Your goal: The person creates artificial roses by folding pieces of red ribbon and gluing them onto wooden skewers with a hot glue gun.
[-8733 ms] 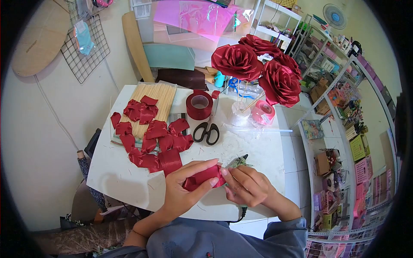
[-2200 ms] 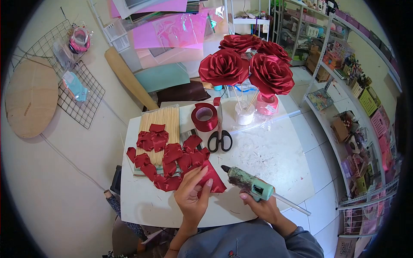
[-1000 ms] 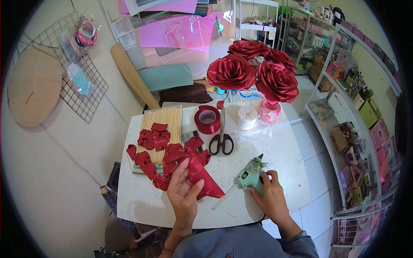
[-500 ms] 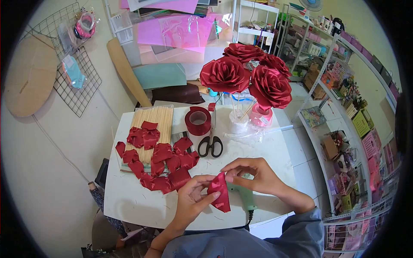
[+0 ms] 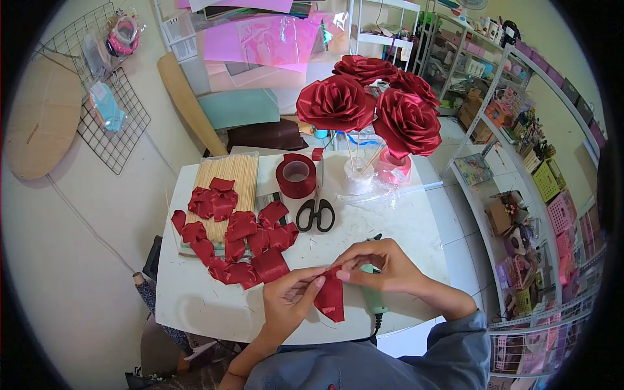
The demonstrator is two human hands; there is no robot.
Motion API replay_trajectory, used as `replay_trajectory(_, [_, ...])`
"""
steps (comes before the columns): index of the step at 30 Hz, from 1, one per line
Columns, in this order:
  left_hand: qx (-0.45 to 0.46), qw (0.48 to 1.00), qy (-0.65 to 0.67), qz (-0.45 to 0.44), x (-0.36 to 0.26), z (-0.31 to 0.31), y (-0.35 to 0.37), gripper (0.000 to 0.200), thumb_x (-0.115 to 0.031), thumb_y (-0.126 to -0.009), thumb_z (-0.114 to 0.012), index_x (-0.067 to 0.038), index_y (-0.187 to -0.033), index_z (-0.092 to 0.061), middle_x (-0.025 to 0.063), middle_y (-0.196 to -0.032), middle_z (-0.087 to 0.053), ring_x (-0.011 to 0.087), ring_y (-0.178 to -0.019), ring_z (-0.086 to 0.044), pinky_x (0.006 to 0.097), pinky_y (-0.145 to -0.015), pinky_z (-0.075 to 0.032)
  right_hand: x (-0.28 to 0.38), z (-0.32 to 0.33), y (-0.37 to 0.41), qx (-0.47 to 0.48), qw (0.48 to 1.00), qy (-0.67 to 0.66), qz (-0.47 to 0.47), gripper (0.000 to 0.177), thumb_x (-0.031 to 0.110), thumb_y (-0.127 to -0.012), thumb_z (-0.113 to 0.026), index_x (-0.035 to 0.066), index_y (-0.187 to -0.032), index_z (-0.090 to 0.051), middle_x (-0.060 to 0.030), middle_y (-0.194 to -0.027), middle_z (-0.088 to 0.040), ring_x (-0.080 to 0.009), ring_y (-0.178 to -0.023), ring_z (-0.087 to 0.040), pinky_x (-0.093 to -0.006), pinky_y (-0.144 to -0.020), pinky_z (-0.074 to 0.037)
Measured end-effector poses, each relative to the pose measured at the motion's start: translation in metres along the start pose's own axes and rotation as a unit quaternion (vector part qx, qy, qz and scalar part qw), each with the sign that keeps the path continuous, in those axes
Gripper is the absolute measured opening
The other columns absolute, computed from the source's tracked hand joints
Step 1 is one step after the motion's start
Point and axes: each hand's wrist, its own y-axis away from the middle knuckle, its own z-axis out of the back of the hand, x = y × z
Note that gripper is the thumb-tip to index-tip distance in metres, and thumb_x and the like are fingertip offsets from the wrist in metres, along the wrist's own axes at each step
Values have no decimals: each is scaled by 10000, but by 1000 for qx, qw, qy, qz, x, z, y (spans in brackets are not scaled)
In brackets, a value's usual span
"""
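Observation:
A dark red ribbon piece [image 5: 331, 299] hangs between my two hands near the table's front edge. My left hand [image 5: 290, 297] pinches its upper left edge between thumb and fingers. At its top right, my right hand [image 5: 379, 267] grips the same piece with thumb and forefinger. Partly hidden under my right hand lies a green glue gun [image 5: 374, 300] with a black cord. Several cut red ribbon pieces [image 5: 270, 265] are spread to the left, some resting on a bundle of wooden sticks [image 5: 247, 170]. Black-handled scissors [image 5: 315, 215] lie beyond my hands, below a red ribbon roll [image 5: 286, 178].
Large red ribbon roses [image 5: 337, 104] stand on sticks in a white holder [image 5: 358, 179] at the back right of the white table [image 5: 195, 302]. A pink roll [image 5: 393, 170] in clear plastic is beside it. Shelves [image 5: 549, 250] line the right side.
My left fingers have moved up to the top edge of the ribbon piece, close to my right fingertips. The piece now hangs flatter. The camera view has shifted slightly.

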Motion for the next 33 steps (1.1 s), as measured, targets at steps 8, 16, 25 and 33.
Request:
replay_trajectory(8, [-14, 990, -116, -77, 6, 1, 1, 119, 68, -762, -549, 57, -872, -595, 97, -795, -607, 103, -731, -575, 187, -643, -458, -8, -3, -5, -5, 998, -41, -38, 130, 119, -765, -620, 3, -824, -609, -43, -737, -607, -70, -675, -550, -203, -636, -432])
replay_trajectory(16, [-15, 995, -78, -58, 1, -1, 0, 137, 87, -760, -539, 82, -893, -571, 107, -817, -591, 119, -769, -572, 201, -696, -457, -8, -9, -4, -28, 998, -43, -31, 103, 65, -736, -637, 8, -816, -607, -44, -749, -613, -75, -712, -571, -201, -657, -446])
replay_trajectory(25, [-20, 997, -22, -65, -2, -4, 2, 233, 82, -757, -550, 56, -987, -526, 117, -879, -594, 117, -817, -573, 203, -689, -482, -11, -15, -2, -69, 996, -58, -10, 203, 39, -735, -633, 16, -925, -566, -40, -792, -602, -68, -750, -555, -202, -674, -445])
replay_trajectory(33, [-34, 998, -38, -34, -7, -5, 2, 227, 39, -752, -583, 46, -964, -502, 106, -856, -586, 97, -776, -560, 185, -668, -449, -12, -18, -1, -73, 994, -80, -7, 247, 11, -746, -612, 12, -981, -533, -47, -796, -602, -67, -748, -550, -206, -689, -439])
